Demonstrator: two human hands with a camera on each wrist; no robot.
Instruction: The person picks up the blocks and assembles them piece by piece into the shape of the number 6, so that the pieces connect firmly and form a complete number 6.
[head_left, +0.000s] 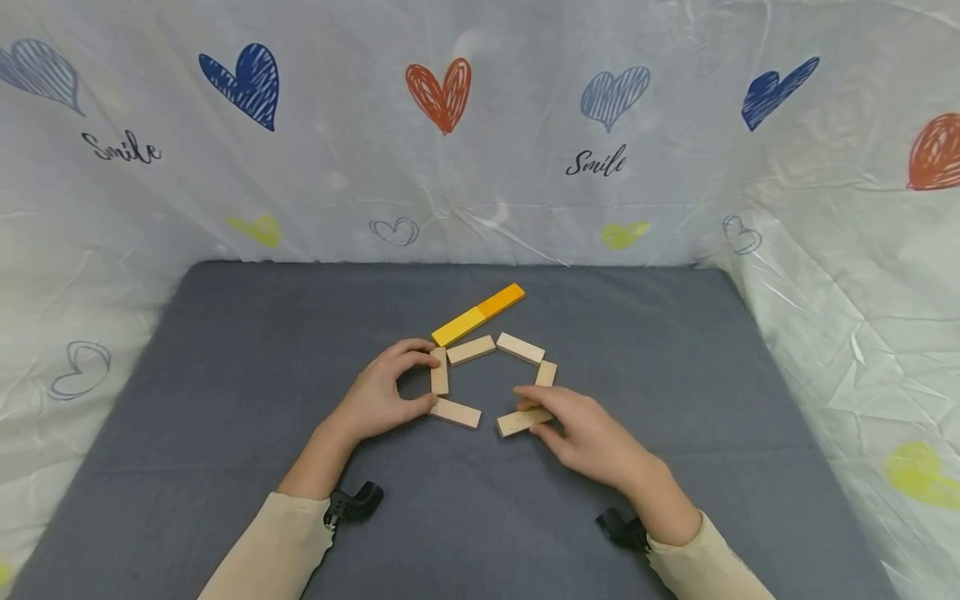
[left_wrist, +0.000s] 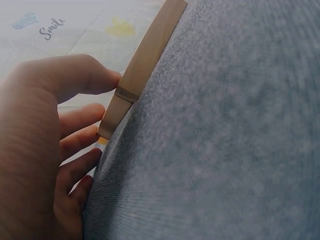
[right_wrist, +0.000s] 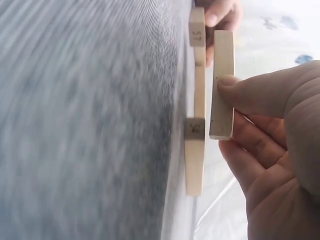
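Note:
My right hand [head_left: 592, 433] pinches a plain wooden block [right_wrist: 223, 85] between thumb and fingers. In the right wrist view it is held above the level of the other blocks. My left hand [head_left: 382, 392] rests against the outer left side of a ring of wooden blocks. Its fingertips are at the left block [head_left: 439, 372], and its thumb is at the outer end of the near-left block [head_left: 457, 413]. Two more blocks, the back-left block [head_left: 472, 350] and the back-right block [head_left: 521, 348], form the far side. The right-side block [head_left: 547, 373] is partly covered by my right hand.
Behind the ring, a yellow block [head_left: 459, 326] and an orange-yellow block [head_left: 502, 299] lie end to end on a slant. Grey cloth [head_left: 300, 317] covers the table. A white curtain with printed hearts [head_left: 510, 167] hangs at the back and sides.

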